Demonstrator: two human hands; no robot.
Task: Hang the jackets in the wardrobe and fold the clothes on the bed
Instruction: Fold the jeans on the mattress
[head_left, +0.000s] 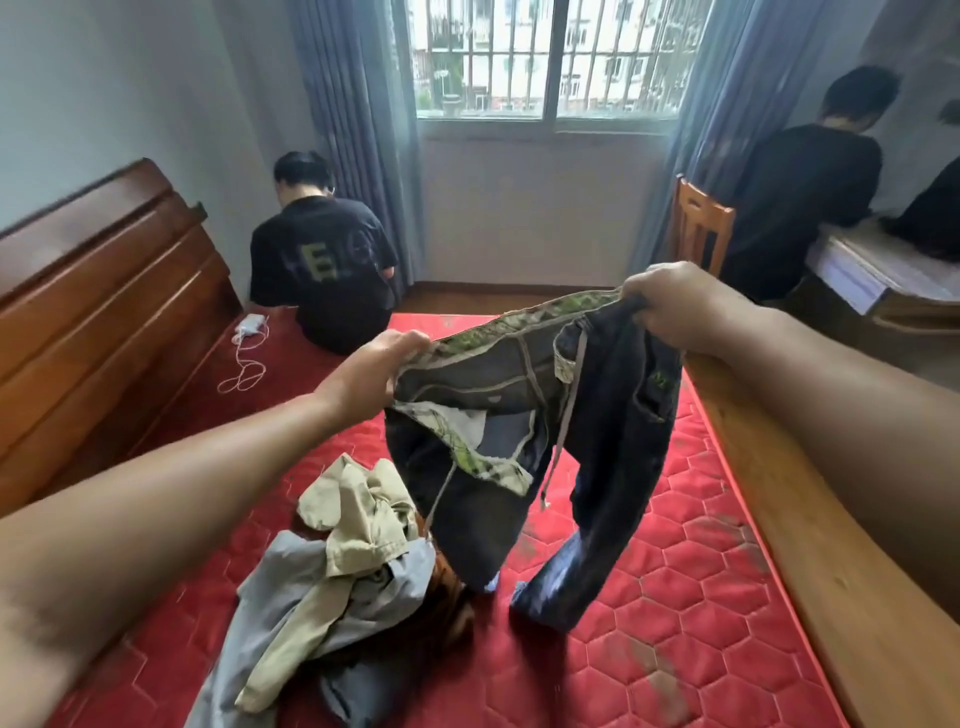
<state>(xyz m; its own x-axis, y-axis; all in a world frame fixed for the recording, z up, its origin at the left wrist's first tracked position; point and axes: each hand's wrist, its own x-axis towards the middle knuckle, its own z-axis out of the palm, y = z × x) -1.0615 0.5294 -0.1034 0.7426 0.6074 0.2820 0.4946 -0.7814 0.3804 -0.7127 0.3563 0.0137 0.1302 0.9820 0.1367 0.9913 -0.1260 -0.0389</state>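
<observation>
A dark denim pair of trousers (608, 431) with a green patterned waistband lining hangs above the red quilted mattress (670, 587). My left hand (371, 371) grips one end of the waistband and my right hand (670, 301) grips the other, stretching it between them. The legs dangle down and their ends touch the mattress. A crumpled pile lies below my left arm: a beige garment (358, 519) on top of a grey one (296, 597).
A person in a black T-shirt (322, 260) sits on the bed's far left corner by the wooden headboard (98, 306). A white charger with cable (247, 338) lies nearby. Another person (800, 192) stands at a desk on the right. A wooden bed rail (810, 519) runs along the right.
</observation>
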